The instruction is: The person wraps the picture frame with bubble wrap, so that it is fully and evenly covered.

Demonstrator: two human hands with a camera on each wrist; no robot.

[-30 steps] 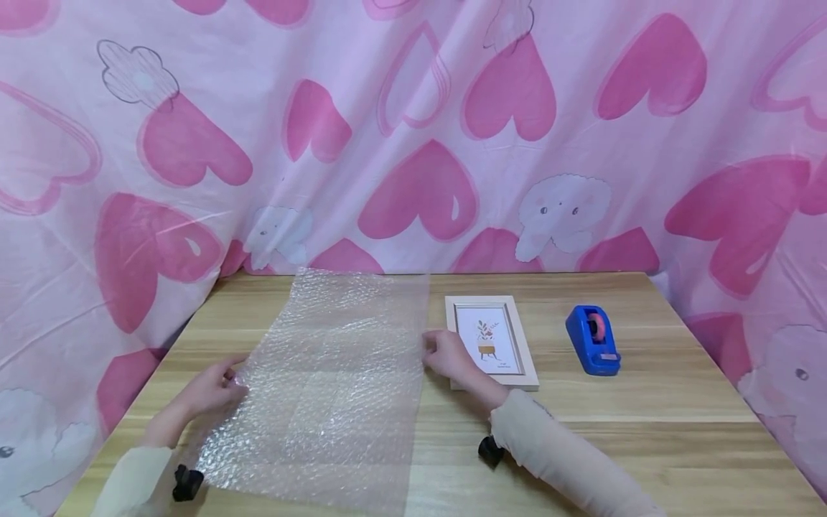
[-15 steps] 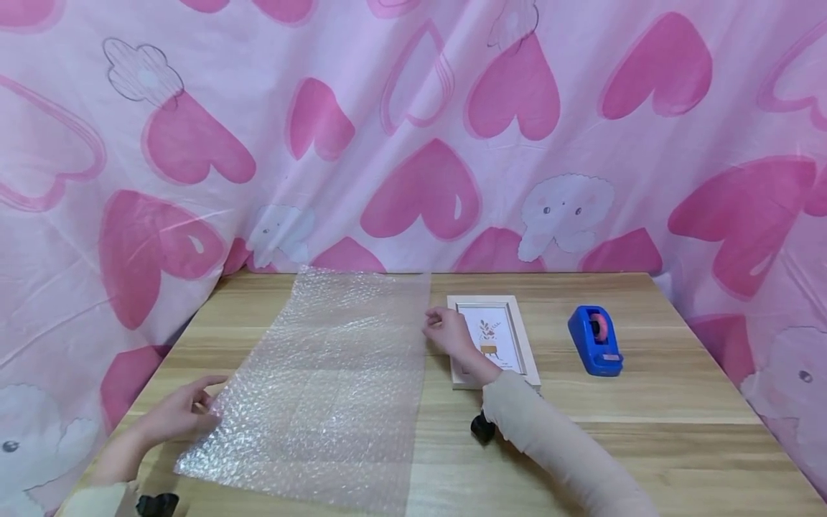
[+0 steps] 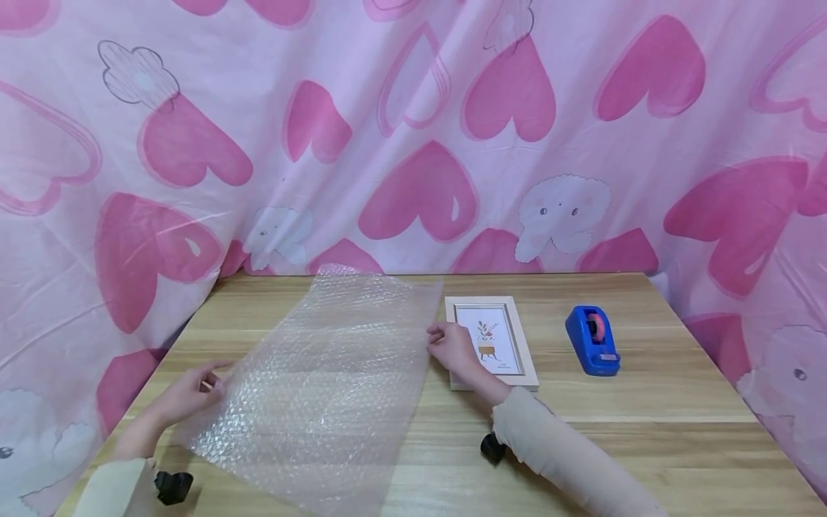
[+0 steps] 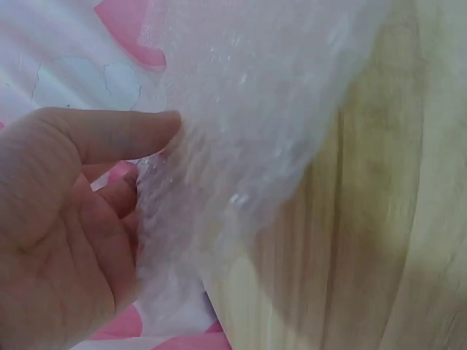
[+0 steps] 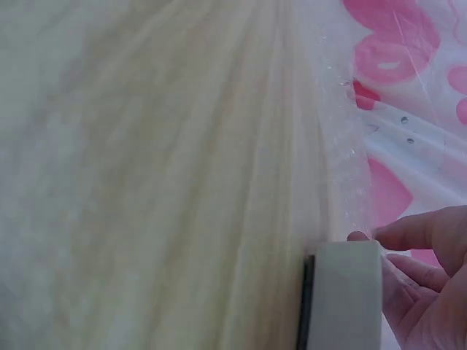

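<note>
A sheet of clear bubble wrap lies slanted across the left half of the table, its far end near the back edge. My left hand pinches its left edge; in the left wrist view the thumb presses on one face, with fingers behind. At the opposite edge, my right hand pinches the sheet between thumb and fingertips. That hand and forearm pass over the left side of a pale picture frame holding a plant print. In the right wrist view, the frame's side appears close beside the hand.
A blue tape dispenser with a pink roll stands on the wooden table, right of the frame. Behind the table hangs a pink heart-patterned cloth, which also runs down both sides.
The bubble wrap has turned slightly, its far end shifting right and its near end left. My left hand moved left, then slightly back. The picture frame and tape dispenser stayed put.
</note>
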